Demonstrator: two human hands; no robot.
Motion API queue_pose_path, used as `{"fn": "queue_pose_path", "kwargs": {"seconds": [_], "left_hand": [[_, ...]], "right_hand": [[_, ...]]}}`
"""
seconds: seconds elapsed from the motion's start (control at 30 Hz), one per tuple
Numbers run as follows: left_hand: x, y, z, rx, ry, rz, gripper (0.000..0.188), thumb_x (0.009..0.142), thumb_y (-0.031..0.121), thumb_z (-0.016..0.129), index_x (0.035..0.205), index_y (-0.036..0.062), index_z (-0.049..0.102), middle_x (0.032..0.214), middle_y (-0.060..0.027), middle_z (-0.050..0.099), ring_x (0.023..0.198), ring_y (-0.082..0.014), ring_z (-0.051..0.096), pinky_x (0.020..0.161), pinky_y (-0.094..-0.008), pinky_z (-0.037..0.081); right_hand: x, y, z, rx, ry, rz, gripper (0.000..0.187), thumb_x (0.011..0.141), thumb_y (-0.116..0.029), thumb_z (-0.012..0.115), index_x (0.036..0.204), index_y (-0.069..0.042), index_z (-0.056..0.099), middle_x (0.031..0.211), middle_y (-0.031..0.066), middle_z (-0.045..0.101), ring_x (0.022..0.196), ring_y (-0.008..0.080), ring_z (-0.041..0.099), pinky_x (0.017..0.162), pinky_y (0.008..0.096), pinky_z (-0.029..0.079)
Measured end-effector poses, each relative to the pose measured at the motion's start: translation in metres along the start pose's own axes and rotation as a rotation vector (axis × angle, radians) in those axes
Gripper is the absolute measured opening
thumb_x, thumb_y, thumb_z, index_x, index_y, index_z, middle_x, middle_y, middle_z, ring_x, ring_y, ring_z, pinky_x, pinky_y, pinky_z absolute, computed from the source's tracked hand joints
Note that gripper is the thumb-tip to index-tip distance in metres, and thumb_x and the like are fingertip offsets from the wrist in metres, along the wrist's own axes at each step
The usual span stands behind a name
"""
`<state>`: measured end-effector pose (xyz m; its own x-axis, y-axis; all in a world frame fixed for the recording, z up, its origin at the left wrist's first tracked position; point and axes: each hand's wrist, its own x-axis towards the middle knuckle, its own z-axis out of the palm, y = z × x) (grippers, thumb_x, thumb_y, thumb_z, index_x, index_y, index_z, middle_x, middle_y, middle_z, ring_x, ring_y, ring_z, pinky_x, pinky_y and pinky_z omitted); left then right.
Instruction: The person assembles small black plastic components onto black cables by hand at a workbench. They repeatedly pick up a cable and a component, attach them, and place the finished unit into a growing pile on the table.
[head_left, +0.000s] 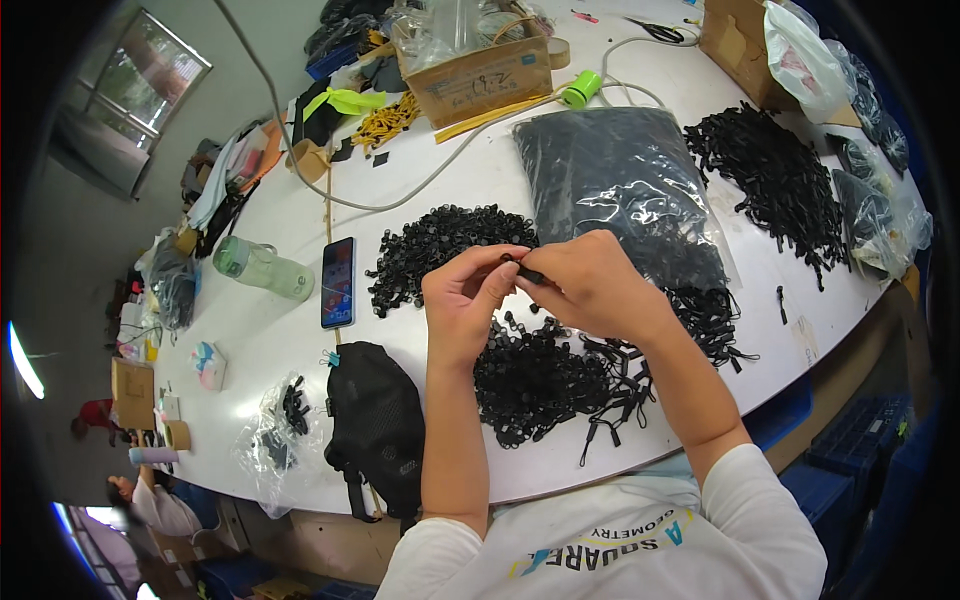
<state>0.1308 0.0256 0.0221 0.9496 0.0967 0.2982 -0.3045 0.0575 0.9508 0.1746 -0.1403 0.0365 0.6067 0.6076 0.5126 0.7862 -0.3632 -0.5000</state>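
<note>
My left hand (462, 298) and my right hand (598, 284) meet above the table, fingertips pinched together. Between them is a small black cord pull (528, 272) with a loop end near the left thumb; the fingers cover part of it. Beneath and around the hands lie a heap of small black plastic pieces (540, 385), a second such heap (440, 245) farther off, and several loose black cord pulls (625, 395) by my right forearm. A large clear bag of black goods (620, 170) lies just beyond my right hand.
On the left are a phone (338, 283), a green bottle (265, 270) and a black bag (375, 425). A pile of black cord pulls (770, 180) lies far right. A cardboard box (480, 88) stands at the back, near a grey cable (385, 207). Another person (165, 505) sits far left.
</note>
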Motion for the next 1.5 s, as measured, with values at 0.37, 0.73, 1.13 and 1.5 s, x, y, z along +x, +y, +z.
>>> {"fn": "queue_pose_path", "kwargs": {"seconds": [0.37,0.73,1.13,1.5], "left_hand": [[0.000,-0.011,0.002,0.518,-0.020,0.322,0.015,0.079,-0.004,0.062,0.094,-0.0034,0.066,0.074,-0.0104,0.062,0.060,-0.0178,0.060,0.054,-0.0266,0.046],[-0.002,-0.015,0.005,0.445,-0.067,0.216,0.017,0.077,-0.008,0.063,0.094,-0.0032,0.065,0.087,-0.0142,0.069,0.076,-0.0210,0.070,0.063,-0.0279,0.054],[0.001,-0.015,0.000,0.199,0.040,0.117,0.002,0.083,-0.002,0.059,0.084,-0.0003,0.059,0.073,-0.0004,0.052,0.066,-0.0091,0.049,0.059,-0.0224,0.039],[-0.007,-0.028,0.019,0.153,0.289,0.616,0.010,0.084,-0.007,0.064,0.085,-0.0019,0.055,0.084,-0.0076,0.054,0.072,-0.0145,0.051,0.068,-0.0232,0.045]], "right_hand": [[-0.002,-0.004,0.000,-0.048,0.049,0.039,0.017,0.082,-0.018,0.064,0.075,-0.004,0.059,0.061,0.0125,0.059,0.058,0.0328,0.060,0.054,0.0419,0.046],[-0.004,0.008,0.007,-0.306,-0.223,0.142,0.007,0.074,-0.007,0.062,0.080,-0.002,0.061,0.064,0.0156,0.062,0.062,0.0335,0.063,0.058,0.0417,0.049],[-0.002,0.005,0.002,-0.259,-0.157,0.115,0.016,0.081,-0.020,0.062,0.074,-0.007,0.056,0.064,0.0103,0.060,0.064,0.0331,0.061,0.057,0.0447,0.046],[-0.003,-0.002,-0.006,0.095,-0.055,0.047,0.024,0.076,-0.026,0.061,0.062,-0.006,0.062,0.060,0.0135,0.059,0.060,0.0344,0.060,0.056,0.0442,0.048]]}}
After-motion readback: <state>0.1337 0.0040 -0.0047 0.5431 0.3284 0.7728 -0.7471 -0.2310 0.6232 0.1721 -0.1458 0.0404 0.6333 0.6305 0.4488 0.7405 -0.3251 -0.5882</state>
